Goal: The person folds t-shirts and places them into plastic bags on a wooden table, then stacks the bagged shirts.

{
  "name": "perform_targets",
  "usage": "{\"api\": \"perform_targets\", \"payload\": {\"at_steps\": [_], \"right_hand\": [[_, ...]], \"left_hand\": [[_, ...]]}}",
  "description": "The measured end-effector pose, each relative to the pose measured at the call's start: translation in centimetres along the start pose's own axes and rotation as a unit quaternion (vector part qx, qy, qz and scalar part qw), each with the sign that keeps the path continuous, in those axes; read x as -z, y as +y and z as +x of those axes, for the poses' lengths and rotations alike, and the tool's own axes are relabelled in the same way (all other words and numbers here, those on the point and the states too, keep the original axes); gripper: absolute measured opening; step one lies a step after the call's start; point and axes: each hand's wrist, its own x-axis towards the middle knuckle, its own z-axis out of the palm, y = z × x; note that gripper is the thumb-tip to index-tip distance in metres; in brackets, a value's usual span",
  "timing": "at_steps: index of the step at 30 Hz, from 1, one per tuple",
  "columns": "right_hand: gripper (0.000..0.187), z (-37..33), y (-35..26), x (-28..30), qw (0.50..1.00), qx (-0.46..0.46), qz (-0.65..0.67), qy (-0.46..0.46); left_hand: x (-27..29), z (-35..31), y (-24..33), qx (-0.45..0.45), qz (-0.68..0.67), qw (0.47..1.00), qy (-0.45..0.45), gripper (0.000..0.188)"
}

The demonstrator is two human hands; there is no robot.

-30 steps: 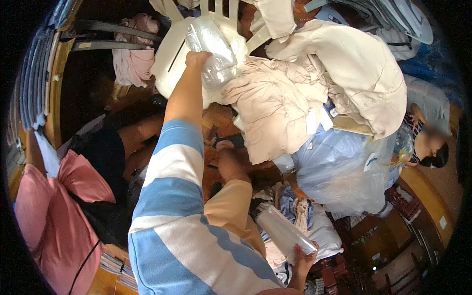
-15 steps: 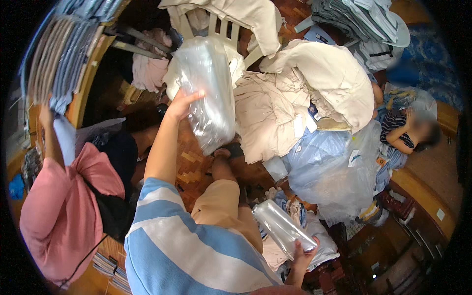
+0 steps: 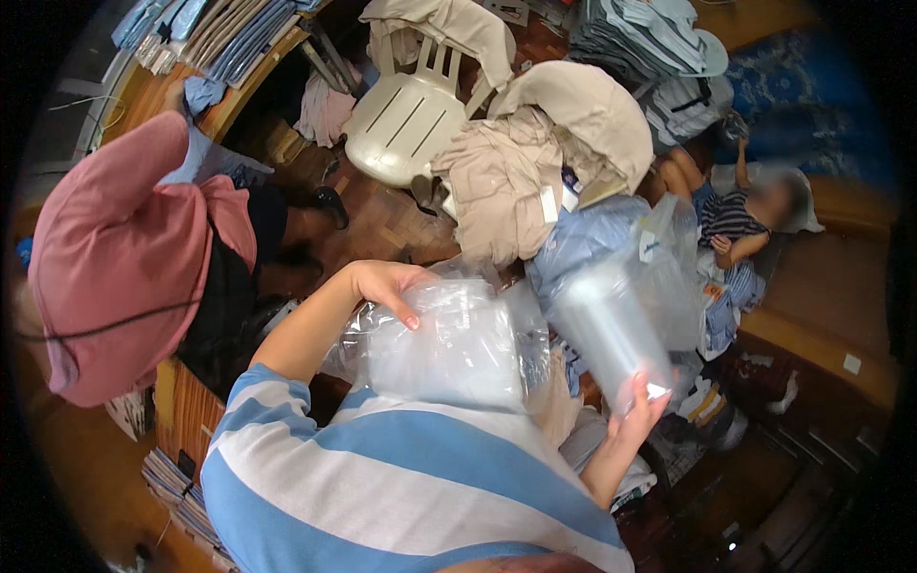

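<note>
In front of my chest, a stack of clear plastic bags [image 3: 444, 339] is gripped along its left edge by my left hand [image 3: 390, 286], with the thumb lying on top. Loose clear film sticks out around that stack. Farther right, my right hand [image 3: 638, 409] holds the lower end of a second bundle of clear plastic [image 3: 604, 320], folded or rolled long and slightly smeared by motion. The two bundles are apart. Behind the right one lie blue cloth and a large clear plastic sack [image 3: 669, 277].
Ahead stands a cream plastic chair [image 3: 406, 124]; beige garments [image 3: 501, 181] heap beside it. At left, a person in a pink top [image 3: 124, 258] reaches toward a wooden table with folded clothes [image 3: 253, 38]. Another person [image 3: 735, 224] sits at right. Stacked grey garments [image 3: 635, 43] stand at the back.
My left hand has brought its stack from over the chair back to my chest, uncovering the seat. My right hand has raised its bundle forward. The person in pink has shifted.
</note>
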Motion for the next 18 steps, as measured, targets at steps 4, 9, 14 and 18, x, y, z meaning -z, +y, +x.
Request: {"api": "perform_targets", "payload": {"at_steps": [4,9,14,18], "right_hand": [[0.071,-0.6,-4.0,1.4,0.994,0.075,0.024,-0.072],[0.067,-2.3,-8.3,0.6,0.979,0.053,0.022,-0.197],[0.061,-3.3,-9.3,-0.2,0.962,0.031,-0.069,-0.262],[0.058,-3.4,-10.8,0.4,0.947,0.049,-0.131,-0.289]], "left_hand": [[-3.9,-0.3,0.0,0.026,0.022,0.999,0.007,0.055],[-6.6,-1.8,-2.4,-0.005,0.127,0.968,0.216,0.060],[-11.5,-1.1,0.3,0.011,0.036,0.981,0.192,0.086],[-14.1,-0.7,1.1,-0.091,0.016,0.984,0.150,0.091]]}}
